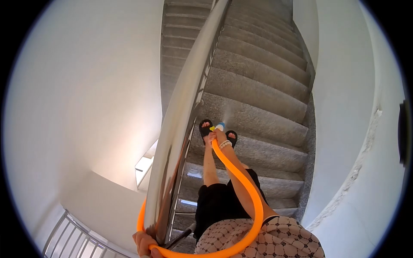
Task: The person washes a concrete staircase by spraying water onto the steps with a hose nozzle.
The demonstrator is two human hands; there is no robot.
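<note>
My right hand point(220, 136), with a beaded bracelet at the wrist, is closed round a hose nozzle point(220, 126) with a blue and white tip and a yellow part. A fine spray leaves the tip toward the steps. From the nozzle an orange hose point(260, 206) loops down in front of my body to the lower left. There my left hand point(145, 244) is closed round the hose beside the metal handrail point(183, 92). Past that hand, the hose shows again on the rail's far side.
Grey stone stairs point(262, 75) run up the view between the handrail and a white wall point(348, 107) with peeling paint. My feet in black sandals point(232, 137) stand on a step. Another flight point(180, 34) lies beyond the rail. A lower railing point(77, 234) is at bottom left.
</note>
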